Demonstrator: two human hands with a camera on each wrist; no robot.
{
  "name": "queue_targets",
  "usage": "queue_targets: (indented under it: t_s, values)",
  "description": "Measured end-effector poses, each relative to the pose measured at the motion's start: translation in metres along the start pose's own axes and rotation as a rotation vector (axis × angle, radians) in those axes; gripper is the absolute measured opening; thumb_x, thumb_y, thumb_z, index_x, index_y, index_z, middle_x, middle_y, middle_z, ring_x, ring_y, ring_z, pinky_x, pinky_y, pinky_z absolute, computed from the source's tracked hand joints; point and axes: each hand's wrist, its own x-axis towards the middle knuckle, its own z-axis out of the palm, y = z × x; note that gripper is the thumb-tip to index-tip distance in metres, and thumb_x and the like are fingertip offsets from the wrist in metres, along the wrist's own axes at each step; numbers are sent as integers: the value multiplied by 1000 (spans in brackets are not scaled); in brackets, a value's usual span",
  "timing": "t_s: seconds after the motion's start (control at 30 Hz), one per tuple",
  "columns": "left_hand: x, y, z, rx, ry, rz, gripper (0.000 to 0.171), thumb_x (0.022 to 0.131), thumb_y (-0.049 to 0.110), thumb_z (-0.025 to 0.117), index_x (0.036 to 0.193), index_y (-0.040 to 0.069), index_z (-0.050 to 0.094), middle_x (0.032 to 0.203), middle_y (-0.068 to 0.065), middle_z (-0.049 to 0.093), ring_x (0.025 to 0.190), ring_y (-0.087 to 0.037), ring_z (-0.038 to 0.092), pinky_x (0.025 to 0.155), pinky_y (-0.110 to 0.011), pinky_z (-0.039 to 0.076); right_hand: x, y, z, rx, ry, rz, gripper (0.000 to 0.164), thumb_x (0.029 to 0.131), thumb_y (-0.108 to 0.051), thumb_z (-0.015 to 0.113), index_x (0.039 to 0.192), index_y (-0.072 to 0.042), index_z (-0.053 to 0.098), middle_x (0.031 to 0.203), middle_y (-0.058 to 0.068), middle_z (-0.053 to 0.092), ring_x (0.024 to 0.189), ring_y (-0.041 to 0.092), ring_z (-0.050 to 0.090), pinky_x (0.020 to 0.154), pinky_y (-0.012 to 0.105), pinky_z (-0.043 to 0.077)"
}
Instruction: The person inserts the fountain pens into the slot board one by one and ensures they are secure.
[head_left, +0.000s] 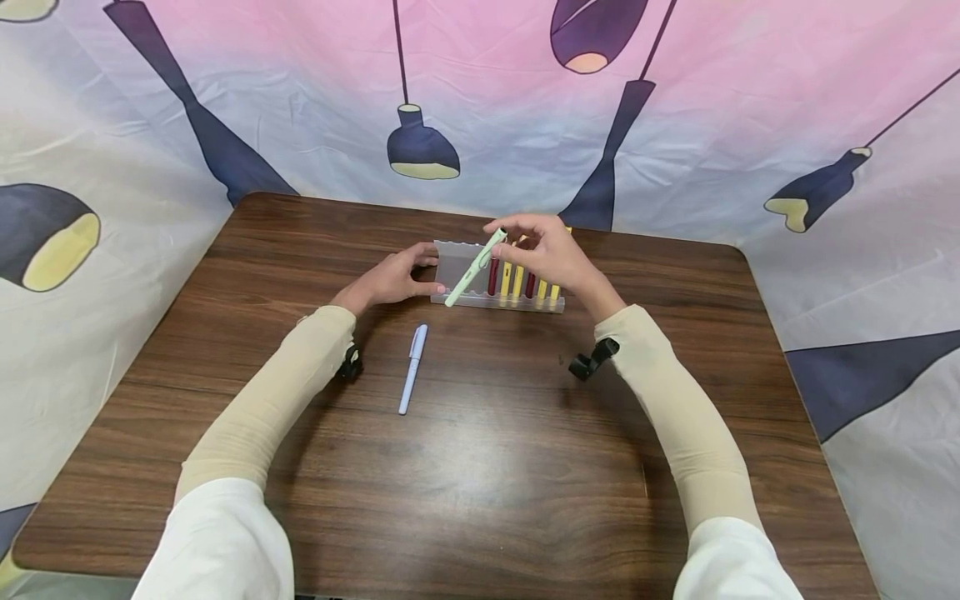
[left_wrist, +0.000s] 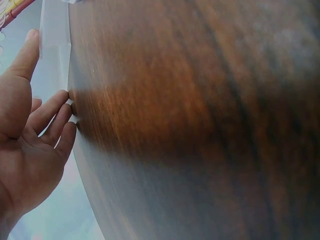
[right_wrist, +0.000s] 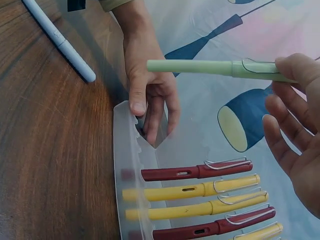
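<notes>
My right hand (head_left: 543,246) pinches a pale green pen (right_wrist: 200,67) near its capped end. In the head view the pen slants down to the left, in front of a clear pen rack (head_left: 457,267). Upright in that rack stand dark red pens (right_wrist: 195,171) and yellow pens (right_wrist: 190,192), on its middle and right side. At the rack's left end, my left hand (head_left: 393,277) rests its thumb on the front edge. Its other fingertips touch the table, as the left wrist view shows. The left fingers look loosely extended.
A light blue pen (head_left: 413,369) lies on the brown wooden table (head_left: 465,500), nearer to me than the rack. Behind the table's far edge hangs a cloth (head_left: 502,142) printed with lamps. A black strap mount (head_left: 592,360) sits at the right wrist.
</notes>
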Motion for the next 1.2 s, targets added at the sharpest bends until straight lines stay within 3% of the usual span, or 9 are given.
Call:
queue_targets:
  t_s: [0.2, 0.3, 0.47, 0.73, 1.2]
  values:
    - [1, -1, 0, 1, 3, 4, 89, 94, 37, 75, 161, 7, 25, 155, -18, 48, 149, -33, 36, 121, -52, 29, 9, 20, -4, -75, 14, -9, 36, 99, -8, 68, 135, -5, 67, 104, 17, 69, 86, 40, 60, 65, 29, 45]
    - [1, -2, 0, 4, 5, 9, 89, 94, 37, 76, 161, 7, 25, 154, -18, 48, 149, -33, 36, 121, -52, 29, 12, 25, -6, -106, 34, -1, 39, 100, -15, 69, 138, -11, 66, 107, 13, 69, 90, 33, 63, 66, 30, 46]
    - [1, -2, 0, 5, 3, 9, 89, 95, 38, 75, 162, 8, 25, 155, -18, 48, 150, -33, 35, 121, -52, 29, 17, 26, -7, -94, 103, 26, 34, 96, -20, 74, 128, -8, 68, 108, 8, 68, 96, 18, 64, 74, 31, 50]
    - [0, -2, 0, 10, -1, 9, 90, 95, 39, 74, 162, 8, 24, 155, -17, 47, 151, -33, 33, 121, -52, 28, 22, 27, -4, -105, 169, 82, 32, 93, -23, 78, 118, -6, 68, 102, 8, 70, 94, 17, 64, 75, 30, 50]
    - [-2, 0, 0, 1, 1, 3, 90, 95, 37, 75, 162, 8, 23, 155, -17, 47, 150, -33, 33, 121, -52, 28, 25, 36, -3, -242, 160, 30, 33, 97, -25, 74, 126, -10, 71, 105, 5, 73, 93, 15, 66, 78, 33, 52]
